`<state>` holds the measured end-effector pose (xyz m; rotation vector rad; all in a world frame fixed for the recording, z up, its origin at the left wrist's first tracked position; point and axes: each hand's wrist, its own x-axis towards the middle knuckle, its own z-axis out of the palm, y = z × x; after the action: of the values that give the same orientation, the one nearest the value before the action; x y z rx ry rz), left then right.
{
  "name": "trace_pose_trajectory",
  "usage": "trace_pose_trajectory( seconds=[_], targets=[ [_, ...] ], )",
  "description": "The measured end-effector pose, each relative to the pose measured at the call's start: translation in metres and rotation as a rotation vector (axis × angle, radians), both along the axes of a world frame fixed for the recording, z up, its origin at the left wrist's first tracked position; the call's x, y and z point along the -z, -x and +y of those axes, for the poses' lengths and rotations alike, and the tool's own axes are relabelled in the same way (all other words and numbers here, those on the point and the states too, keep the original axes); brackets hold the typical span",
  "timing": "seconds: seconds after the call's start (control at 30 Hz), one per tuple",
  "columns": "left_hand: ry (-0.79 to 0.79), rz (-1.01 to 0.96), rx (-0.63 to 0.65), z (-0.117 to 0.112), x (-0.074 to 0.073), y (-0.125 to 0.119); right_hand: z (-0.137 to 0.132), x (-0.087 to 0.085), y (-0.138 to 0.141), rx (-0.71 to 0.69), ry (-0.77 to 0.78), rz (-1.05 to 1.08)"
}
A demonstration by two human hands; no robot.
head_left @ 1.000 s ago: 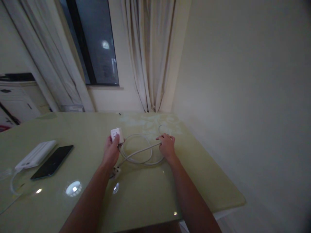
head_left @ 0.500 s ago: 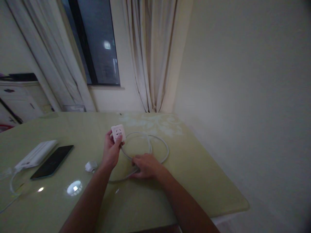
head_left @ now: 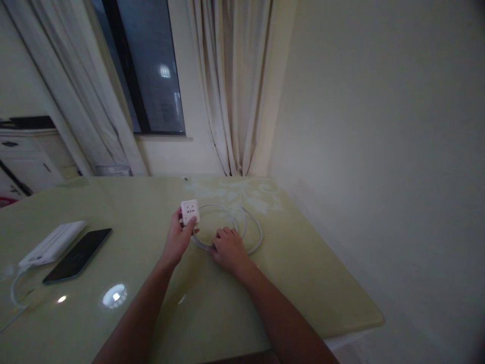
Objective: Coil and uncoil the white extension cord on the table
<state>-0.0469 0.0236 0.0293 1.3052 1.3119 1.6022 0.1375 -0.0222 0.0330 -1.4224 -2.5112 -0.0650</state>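
My left hand (head_left: 181, 237) is closed around a white extension socket block (head_left: 190, 211), held tilted up with its outlet holes facing me and the thumb on its lower front. From the block's lower end a grey power cord (head_left: 261, 231) runs into loose loops lying on the table. Over the near side of these loops my right hand (head_left: 229, 248) is closed on the cord, its fingers curled and partly hiding it. The cord's plug is out of sight.
The table (head_left: 303, 293) has a glossy greenish cover. On its left lie a black phone (head_left: 78, 257) and a white power bank (head_left: 53, 243) with a thin white cable (head_left: 14, 290). A wall (head_left: 379, 151) rises along the right; curtains (head_left: 235, 101) hang behind.
The plug and the trailing cord at the left have been drawn in towards the loops and are no longer visible. My left hand and the socket block moved slightly right; my right hand turned.
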Motion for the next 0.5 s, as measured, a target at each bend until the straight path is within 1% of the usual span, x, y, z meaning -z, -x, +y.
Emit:
trace_pose_trajectory(
  seconds=[0.13, 0.2, 0.27, 0.33, 0.4, 0.43, 0.5],
  targets=[
    [0.041, 0.383, -0.151, 0.007, 0.013, 0.009, 0.0, 0.003, 0.0, -0.013, 0.043, -0.007],
    [0.089, 0.552, -0.183, 0.01, 0.019, 0.012, 0.0, 0.006, 0.003, 0.011, 0.035, -0.009],
    [0.118, 0.667, -0.202, 0.011, 0.025, 0.013, 0.002, 0.009, 0.005, 0.048, 0.028, 0.001],
    [0.126, 0.731, -0.23, 0.012, 0.029, 0.013, 0.005, 0.011, 0.006, 0.086, 0.019, 0.015],
    [0.112, 0.734, -0.244, 0.014, 0.032, 0.013, 0.009, 0.014, 0.005, 0.12, 0.007, 0.029],
    [0.095, 0.704, -0.235, 0.016, 0.034, 0.013, 0.012, 0.015, 0.003, 0.129, 0.001, 0.039],
    [0.045, 0.577, -0.188, 0.018, 0.038, 0.013, 0.015, 0.016, 0.0, 0.138, -0.002, 0.066]
  ],
)
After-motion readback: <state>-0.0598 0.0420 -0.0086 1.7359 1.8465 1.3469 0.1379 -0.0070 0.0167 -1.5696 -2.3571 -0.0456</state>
